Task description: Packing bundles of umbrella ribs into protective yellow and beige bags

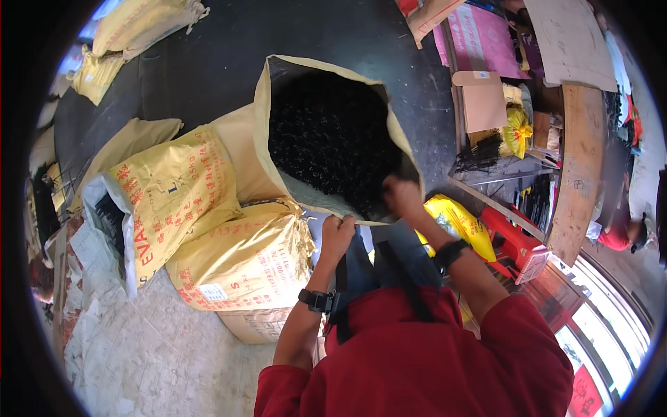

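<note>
A large pale yellow sack (pixel 262 118) stands open in front of me, filled with many small, thin black pieces (pixel 326 132). At its near rim, my left hand (pixel 338 233) is closed on the folded edge, fingers pinching the material. My right hand (pixel 403 197) reaches over the rim at the near right, inside the mouth and close to the black pieces. Its fingers are smeared by motion and partly hidden, so whether they hold anything does not show.
Printed yellow sacks (pixel 243 260) lie to the left, one open sack (pixel 114 229) showing dark contents. On my right are a yellow bag (pixel 455 219), a red plastic stool (pixel 514 243), and shelving with a cardboard box (pixel 481 103). More sacks (pixel 135 28) rest at the far left.
</note>
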### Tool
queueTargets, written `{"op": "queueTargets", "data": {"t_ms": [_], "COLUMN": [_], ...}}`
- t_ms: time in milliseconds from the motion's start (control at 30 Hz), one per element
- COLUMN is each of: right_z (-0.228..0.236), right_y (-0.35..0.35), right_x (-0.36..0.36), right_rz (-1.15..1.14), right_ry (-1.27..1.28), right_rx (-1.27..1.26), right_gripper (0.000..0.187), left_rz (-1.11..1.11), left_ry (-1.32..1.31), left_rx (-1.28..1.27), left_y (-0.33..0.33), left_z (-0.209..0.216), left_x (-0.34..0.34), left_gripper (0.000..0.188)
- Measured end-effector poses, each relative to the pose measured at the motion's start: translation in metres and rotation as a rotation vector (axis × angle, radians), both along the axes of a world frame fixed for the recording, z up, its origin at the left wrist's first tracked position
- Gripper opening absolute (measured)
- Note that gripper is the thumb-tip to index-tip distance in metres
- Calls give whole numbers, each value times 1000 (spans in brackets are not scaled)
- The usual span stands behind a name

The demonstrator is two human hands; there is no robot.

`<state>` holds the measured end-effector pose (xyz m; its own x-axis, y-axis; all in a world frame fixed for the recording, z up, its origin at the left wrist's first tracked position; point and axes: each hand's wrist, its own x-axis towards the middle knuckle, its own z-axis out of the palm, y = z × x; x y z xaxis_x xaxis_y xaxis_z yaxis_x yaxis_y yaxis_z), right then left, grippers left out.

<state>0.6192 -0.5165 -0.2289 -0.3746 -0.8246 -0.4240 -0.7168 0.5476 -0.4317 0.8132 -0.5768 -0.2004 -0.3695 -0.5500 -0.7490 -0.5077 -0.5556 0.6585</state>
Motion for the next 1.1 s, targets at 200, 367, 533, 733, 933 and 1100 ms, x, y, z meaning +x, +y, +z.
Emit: {"op": "queueTargets", "data": {"t_ms": [200,367,533,733,933,1100], "right_z": [33,43,-3,-13,44,21], "right_y": [1,-34,-38,-54,-37,-29], "right_x": [-8,-11,10,-19,-10,-3], "right_rz": [-58,-70,32,227,831,1224], "right_ry": [22,93,27,153,-19,-225], "right_rx": [-77,-288,-207,-162,-294,-164], "right_gripper": [42,48,38,16,50,29], "left_rz": [105,110,114,27,-5,17], "left_ry": [63,78,94,20,26,-16], "left_rx": [27,19,-14,-61,8,-62], "left_y": [4,6,10,14,7,20], "left_z": [0,-5,-7,-7,7,-2], "left_x": [0,2,-3,-1,5,14], "left_gripper": [31,30,29,30,29,27]}}
